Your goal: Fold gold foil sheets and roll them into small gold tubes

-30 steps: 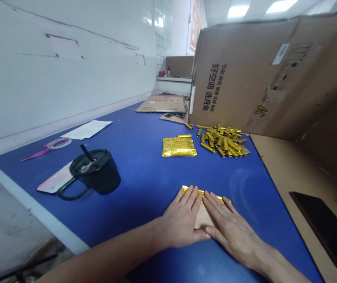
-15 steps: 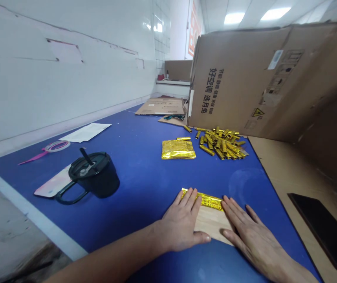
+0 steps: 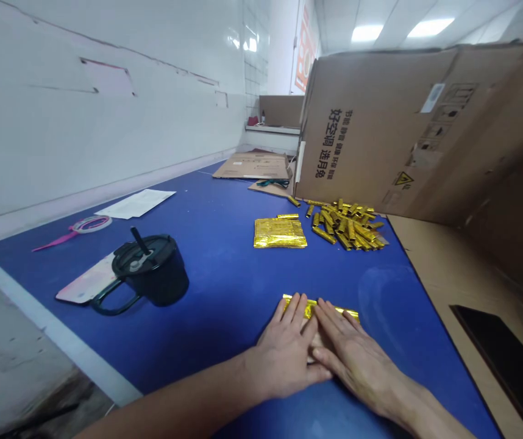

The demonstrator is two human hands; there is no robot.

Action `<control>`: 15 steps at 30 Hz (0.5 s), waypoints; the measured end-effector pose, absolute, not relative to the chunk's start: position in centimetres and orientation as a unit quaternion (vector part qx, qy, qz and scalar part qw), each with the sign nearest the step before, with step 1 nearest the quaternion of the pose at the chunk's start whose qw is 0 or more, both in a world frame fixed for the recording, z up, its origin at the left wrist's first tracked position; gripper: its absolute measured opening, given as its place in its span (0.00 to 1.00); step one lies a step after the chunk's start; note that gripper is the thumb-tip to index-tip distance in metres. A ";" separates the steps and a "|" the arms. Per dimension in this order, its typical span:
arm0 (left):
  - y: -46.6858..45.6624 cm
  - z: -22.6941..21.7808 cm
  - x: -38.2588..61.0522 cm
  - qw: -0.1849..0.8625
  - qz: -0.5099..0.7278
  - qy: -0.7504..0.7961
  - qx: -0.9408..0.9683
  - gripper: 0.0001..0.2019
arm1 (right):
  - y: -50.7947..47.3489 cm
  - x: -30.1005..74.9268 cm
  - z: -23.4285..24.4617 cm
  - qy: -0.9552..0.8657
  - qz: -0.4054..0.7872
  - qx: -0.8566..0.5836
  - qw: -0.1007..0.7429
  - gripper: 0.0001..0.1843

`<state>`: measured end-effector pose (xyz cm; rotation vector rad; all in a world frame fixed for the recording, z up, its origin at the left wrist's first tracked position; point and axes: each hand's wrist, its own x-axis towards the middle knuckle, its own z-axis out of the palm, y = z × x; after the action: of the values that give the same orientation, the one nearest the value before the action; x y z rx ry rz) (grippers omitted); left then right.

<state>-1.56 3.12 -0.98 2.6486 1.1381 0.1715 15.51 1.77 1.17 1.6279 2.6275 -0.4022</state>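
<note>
Both palms lie flat near the front of the blue table. My left hand [image 3: 289,353] rests with fingers stretched over the left part of a gold foil strip [image 3: 351,313] and a pale wooden board [image 3: 317,349]. Beside it, my right hand [image 3: 353,350] lies flat over the board and the strip's middle, its fingers straight. The hands cover most of the board. Beyond them is a flat stack of gold foil sheets [image 3: 280,233], with a single gold roll [image 3: 288,216] behind it. A heap of short gold foil tubes [image 3: 349,227] lies to the right of the stack.
A dark lidded mug [image 3: 154,274] with a straw stands left, by a pale flat case [image 3: 88,281]. Tape rolls [image 3: 92,224] and white paper [image 3: 138,203] lie behind. A large cardboard box [image 3: 380,128] rises at the right, with a dark flat slab [image 3: 503,360] near it.
My right hand has slid left across the board toward my left hand, uncovering the strip's right end. My left hand stays in about the same place.
</note>
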 end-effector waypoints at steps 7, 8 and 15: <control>3.2 -1.3 -1.7 0.128 0.058 0.402 0.905 0.42 | 1.7 18.6 -0.6 0.834 -0.055 0.549 0.003 0.36; 3.2 -1.3 -1.7 0.127 0.055 0.401 0.905 0.43 | 1.7 18.6 -0.8 0.834 -0.046 0.550 0.002 0.37; 2.9 1.1 -0.3 0.112 0.017 0.449 0.886 0.50 | 1.7 18.5 -1.6 0.843 -0.022 0.537 -0.024 0.36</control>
<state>-0.33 2.93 1.08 2.6016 1.3174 0.0488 18.47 1.73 -1.57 1.7123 2.6890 -0.0701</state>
